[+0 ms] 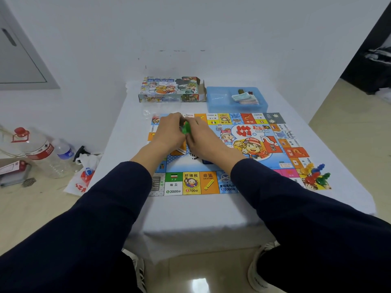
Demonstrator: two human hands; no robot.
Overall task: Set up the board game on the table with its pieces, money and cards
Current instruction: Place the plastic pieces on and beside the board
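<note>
Plain indoor room, likely a home. Bare white walls [190, 28], glossy tile floor [31, 208], small cloth-covered table [190, 212]. Water bottles [42, 153] and a plastic bag [82, 176] on the floor.

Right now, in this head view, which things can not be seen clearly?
- Green pieces: mostly covered by the left hand and right hand; shape and count unclear.
- Board centre: hidden under both forearms.
- Cards in the blue tray: too small to read.
- Clear bag beside the board: transparent and blurred, contents unclear.
- Coloured pawns: overlapping, exact count unclear.
</note>
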